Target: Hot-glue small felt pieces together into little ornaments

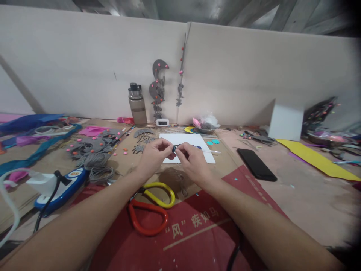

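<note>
My left hand (158, 154) and my right hand (191, 158) meet over a white board (169, 137). Between the pinched fingertips of my left hand is a small dark-blue piece (174, 148), too small to name. My right fingertips are pinched together at its right side; whether they grip the piece or a thread on it is hidden. Below my wrists lie scissors (148, 216) with one yellow and one red handle loop, their blades under my left forearm. A thin loop of string (182, 185) rests beneath my hands.
Grey felt pieces with pink balls (90, 145), cord bundles (101, 174) and a power strip (67, 184) lie left. A bottle (137, 107) and small clock (162, 122) stand behind. A phone (256, 164) and yellow sheet (318, 158) lie right. Grey hangings (158, 86) are on the wall.
</note>
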Available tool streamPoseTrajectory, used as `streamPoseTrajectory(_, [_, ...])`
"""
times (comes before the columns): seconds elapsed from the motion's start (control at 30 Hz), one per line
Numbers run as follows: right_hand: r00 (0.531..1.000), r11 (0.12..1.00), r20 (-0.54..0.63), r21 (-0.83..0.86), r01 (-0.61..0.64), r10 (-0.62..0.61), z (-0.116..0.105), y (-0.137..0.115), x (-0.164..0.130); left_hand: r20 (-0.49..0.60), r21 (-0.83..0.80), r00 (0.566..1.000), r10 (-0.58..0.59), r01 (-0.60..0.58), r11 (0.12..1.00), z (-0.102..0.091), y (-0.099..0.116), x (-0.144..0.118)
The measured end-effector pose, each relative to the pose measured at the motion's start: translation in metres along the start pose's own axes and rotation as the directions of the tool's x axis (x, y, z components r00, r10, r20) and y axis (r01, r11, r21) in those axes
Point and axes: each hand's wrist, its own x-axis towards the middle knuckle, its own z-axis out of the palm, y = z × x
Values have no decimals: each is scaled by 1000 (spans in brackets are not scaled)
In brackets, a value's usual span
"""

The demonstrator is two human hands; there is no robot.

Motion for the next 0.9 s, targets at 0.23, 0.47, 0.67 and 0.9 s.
streamPoseTrajectory(0.23, [996,995,17,35,-89,88,1,5,3,-32,-141,999,-38,33,989,-1,-5,3])
streamPoseTrajectory(0.47, [992,999,124,13,38,-39,4,-2,-1,-179,-252,982,-51,4,968,-16,-6,18])
streamPoseTrajectory(0.67, [947,945,239,-194,263,-215,-13,-19,1,-243,-384,966,-90,-10,923,-33,-6,28])
streamPoseTrajectory(0.9, [928,758,14,-581,-295,372,-48,17,20,-239,-418,959,-155,42,907,-37,-10,30])
